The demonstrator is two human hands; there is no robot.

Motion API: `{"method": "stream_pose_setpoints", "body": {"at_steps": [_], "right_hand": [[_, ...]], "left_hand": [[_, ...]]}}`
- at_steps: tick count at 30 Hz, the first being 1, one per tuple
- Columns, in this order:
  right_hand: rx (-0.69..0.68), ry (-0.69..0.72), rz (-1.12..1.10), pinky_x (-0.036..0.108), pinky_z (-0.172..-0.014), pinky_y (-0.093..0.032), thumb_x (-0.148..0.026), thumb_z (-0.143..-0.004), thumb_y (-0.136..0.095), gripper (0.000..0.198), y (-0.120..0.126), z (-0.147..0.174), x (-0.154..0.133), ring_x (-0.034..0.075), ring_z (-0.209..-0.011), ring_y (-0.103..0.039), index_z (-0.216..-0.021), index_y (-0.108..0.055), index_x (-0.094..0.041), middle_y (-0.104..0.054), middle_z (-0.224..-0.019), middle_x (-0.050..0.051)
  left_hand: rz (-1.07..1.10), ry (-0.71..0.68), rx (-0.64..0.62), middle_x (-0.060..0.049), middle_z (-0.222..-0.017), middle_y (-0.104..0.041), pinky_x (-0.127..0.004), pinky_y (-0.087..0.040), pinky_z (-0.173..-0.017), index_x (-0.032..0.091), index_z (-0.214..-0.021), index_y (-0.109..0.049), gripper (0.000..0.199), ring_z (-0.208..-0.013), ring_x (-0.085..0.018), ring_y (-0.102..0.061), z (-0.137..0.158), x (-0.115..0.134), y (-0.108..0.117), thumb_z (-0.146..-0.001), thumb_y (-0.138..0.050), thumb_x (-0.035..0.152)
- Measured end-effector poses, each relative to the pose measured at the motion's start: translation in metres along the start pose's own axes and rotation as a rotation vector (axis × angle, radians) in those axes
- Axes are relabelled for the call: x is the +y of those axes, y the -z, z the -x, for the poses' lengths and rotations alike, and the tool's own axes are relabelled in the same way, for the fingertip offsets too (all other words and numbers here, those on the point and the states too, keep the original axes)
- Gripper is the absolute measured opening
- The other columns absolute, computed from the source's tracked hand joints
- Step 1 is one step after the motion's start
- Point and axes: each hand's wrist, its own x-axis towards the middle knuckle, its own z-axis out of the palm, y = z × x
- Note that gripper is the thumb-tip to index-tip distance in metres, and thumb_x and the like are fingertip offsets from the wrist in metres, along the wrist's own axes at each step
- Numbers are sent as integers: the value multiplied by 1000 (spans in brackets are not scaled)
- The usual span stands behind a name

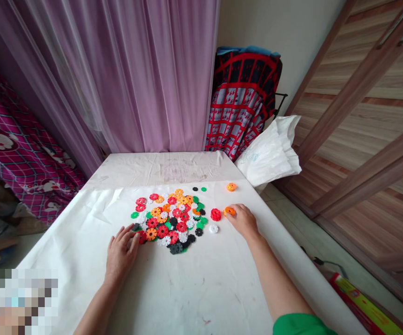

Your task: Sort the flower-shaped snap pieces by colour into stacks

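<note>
A loose pile of plastic snowflake discs (168, 221) in red, orange, white, green and black lies on the white-covered table (187, 293). My left hand (122, 251) rests at the pile's left edge, fingers stretched out, its tips beside or touching a red disc (142, 237). To the right of the pile, my right hand (245, 221) pinches some orange discs (229, 211) by their edge. Just left of those discs is a red stack of discs (215, 214), with white discs (214, 229) a little nearer to me. Another orange stack (231, 187) sits farther back.
A black disc (195, 189) and a green disc (204, 189) lie apart behind the pile. At the table's right rear edge leans a white bag (271, 153). Purple curtains (145, 79) hang behind the table, and a wooden wardrobe (361, 116) stands to the right.
</note>
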Motion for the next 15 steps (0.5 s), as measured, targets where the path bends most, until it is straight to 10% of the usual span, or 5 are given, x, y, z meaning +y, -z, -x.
{"method": "stream_pose_setpoints", "body": {"at_steps": [7, 15], "right_hand": [[226, 138, -204, 32, -85, -49, -25, -86, -54, 21, -1, 12, -40, 22, -97, -64, -97, -71, -21, -71, -104, 7], [-197, 653, -294, 36, -94, -46, -26, -82, -67, 23, -46, 48, -202, 22, -105, -59, -105, -70, -24, -70, -114, 5]], "left_hand": [[-156, 135, 62, -14, -145, -54, -59, -32, -112, 18, -126, -62, 42, -138, -33, -44, 7, -11, 13, -95, -40, 37], [-160, 99, -24, -7, -144, -56, -57, -29, -114, 28, -120, -67, 38, -139, -30, -43, 11, -4, 15, -98, -38, 38]]}}
